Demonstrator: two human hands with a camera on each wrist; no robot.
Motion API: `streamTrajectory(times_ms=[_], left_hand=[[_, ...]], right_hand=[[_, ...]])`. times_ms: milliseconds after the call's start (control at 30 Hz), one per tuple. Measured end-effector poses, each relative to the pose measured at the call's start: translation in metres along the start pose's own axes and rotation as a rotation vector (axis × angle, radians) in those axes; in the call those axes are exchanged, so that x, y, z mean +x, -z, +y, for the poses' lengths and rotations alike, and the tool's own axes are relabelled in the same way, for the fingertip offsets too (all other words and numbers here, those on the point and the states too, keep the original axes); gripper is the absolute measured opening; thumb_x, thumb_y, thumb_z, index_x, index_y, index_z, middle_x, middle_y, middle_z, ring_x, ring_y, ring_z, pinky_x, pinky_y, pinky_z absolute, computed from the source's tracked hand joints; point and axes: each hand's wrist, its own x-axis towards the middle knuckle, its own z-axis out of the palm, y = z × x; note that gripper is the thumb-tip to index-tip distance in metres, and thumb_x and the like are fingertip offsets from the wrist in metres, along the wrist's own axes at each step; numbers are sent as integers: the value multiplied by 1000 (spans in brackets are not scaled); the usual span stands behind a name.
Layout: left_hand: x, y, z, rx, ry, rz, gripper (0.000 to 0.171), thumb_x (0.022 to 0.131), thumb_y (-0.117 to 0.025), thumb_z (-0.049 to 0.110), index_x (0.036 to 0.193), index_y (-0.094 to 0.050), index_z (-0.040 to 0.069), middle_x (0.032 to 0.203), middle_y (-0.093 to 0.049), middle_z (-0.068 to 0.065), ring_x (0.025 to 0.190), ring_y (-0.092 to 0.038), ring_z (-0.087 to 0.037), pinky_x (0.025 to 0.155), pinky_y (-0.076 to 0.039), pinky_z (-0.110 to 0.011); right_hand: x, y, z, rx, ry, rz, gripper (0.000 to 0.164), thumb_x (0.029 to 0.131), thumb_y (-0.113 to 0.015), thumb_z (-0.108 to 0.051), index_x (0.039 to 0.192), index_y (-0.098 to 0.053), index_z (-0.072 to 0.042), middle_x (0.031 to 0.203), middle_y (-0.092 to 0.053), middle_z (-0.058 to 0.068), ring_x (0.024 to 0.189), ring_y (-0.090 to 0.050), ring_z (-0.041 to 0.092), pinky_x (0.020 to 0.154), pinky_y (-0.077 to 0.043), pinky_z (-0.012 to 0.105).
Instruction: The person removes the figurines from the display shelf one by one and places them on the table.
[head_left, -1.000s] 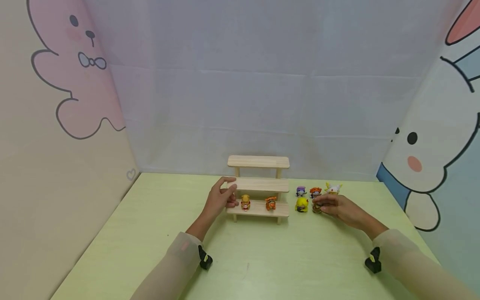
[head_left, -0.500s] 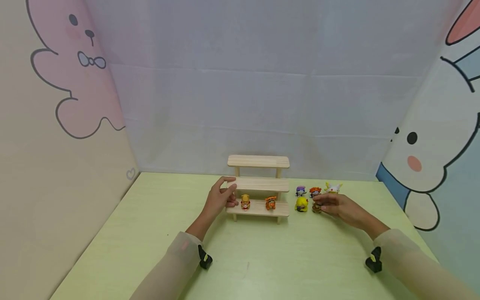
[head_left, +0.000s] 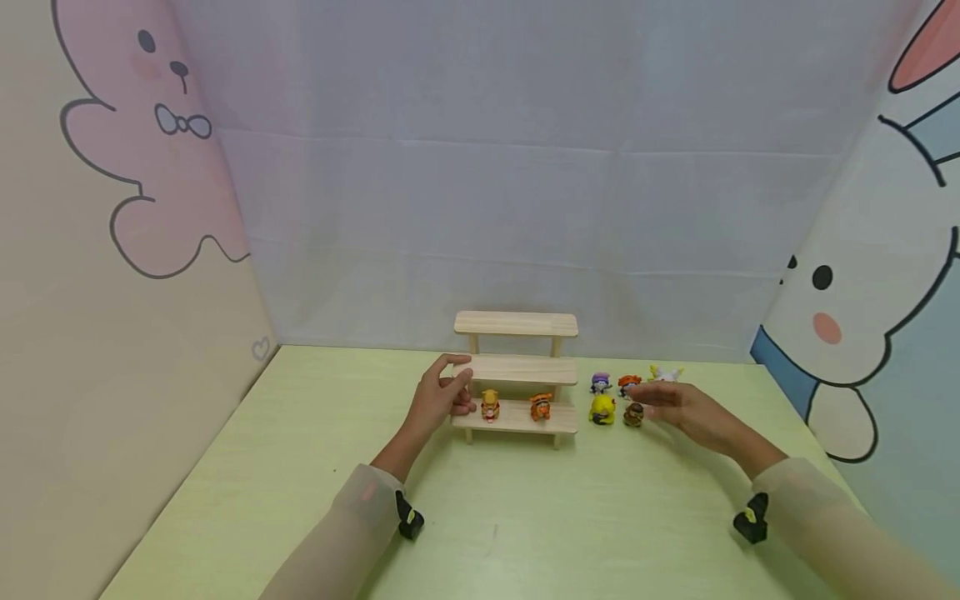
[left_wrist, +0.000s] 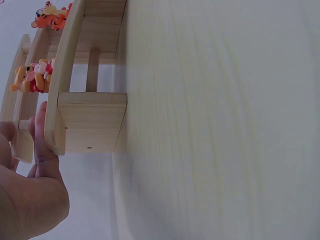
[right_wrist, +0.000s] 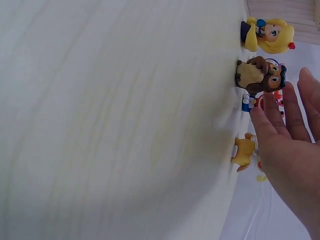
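Observation:
A three-tier wooden display shelf stands at the back of the table. My left hand holds its left end, fingers curled at the middle and lower boards; the left wrist view shows fingers behind the lower board's end. On the bottom tier sit a yellow bear figurine hugging a pink one, and an orange tiger figurine. My right hand hovers with extended fingers just right of a brown owl figurine, which stands upright on the table. Nothing is between thumb and fingers.
Beside the owl stands a yellow-haired figurine. Behind them are a purple-hatted figurine, an orange-haired figurine and a white figurine with yellow ears, partly covered by the right hand. A curtain hangs behind the table.
My right hand has let go of the owl figurine and drawn slightly up and right, uncovering it. My left hand stays at the shelf.

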Motion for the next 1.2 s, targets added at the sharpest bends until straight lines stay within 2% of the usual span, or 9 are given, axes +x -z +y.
streamTrajectory(times_ms=[233,300,400,533,600,767,833,1000,1200], left_hand=[[1,1,-2,7,-5,-1,40,105,-63,29,141,-59,13,76,-67,-15,64,-72,-20,58,-62,-28],[1,0,-2,5,-5,-4,40,105,-63,29,141,-58,12,76,-67,-14,63,-72,-20,58,-62,-27],[1,0,-2,3,-4,-4,40,105,-63,29,141,-59,13,76,-66,-13,63,-72,-19,58,-62,-27],[1,0,-2,0,-3,-2,39,105,-63,28,141,-59,14,75,-66,-12,62,-71,-19,57,-62,-27],[1,0,-3,-1,-1,-1,39,105,-63,28,141,-59,14,75,-66,-12,62,-71,-19,57,-62,-26],[2,0,-4,-10,7,-1,39,105,-64,29,141,-59,15,74,-65,-10,62,-71,-18,57,-62,-26],[2,0,-4,-15,9,-3,39,104,-65,29,141,-59,15,73,-65,-10,62,-71,-18,57,-62,-27],[3,0,-4,-22,13,0,39,105,-64,28,141,-59,14,73,-65,-11,61,-71,-18,57,-61,-26],[2,0,-3,-18,14,7,38,105,-64,27,140,-59,13,73,-66,-13,60,-71,-18,56,-61,-25]], right_hand=[[3,3,-8,-11,50,11,48,108,-58,-16,150,-47,5,156,-42,27,143,-40,47,99,-45,13],[3,3,-11,-13,65,8,49,108,-57,-16,150,-46,5,157,-42,27,143,-40,47,101,-45,15],[4,4,-16,-22,70,15,51,107,-60,-20,151,-47,3,157,-43,24,143,-39,47,110,-47,33],[5,4,-24,-41,67,22,51,107,-60,-21,151,-48,0,156,-45,23,144,-38,49,116,-40,58],[5,2,-29,-44,65,26,50,106,-61,-20,151,-49,-1,156,-45,23,144,-38,50,115,-42,53],[6,-4,-42,-21,78,17,53,105,-63,-18,152,-47,1,156,-43,27,143,-39,51,103,-49,22],[6,-7,-47,-28,84,15,53,105,-63,-18,152,-47,1,155,-44,28,141,-42,52,102,-52,22],[7,-17,-57,-86,84,23,52,105,-63,-20,151,-48,0,154,-47,25,140,-45,49,104,-55,38],[7,-28,-64,-63,130,15,51,104,-65,-20,149,-51,-1,152,-49,26,140,-46,47,100,-53,25]])
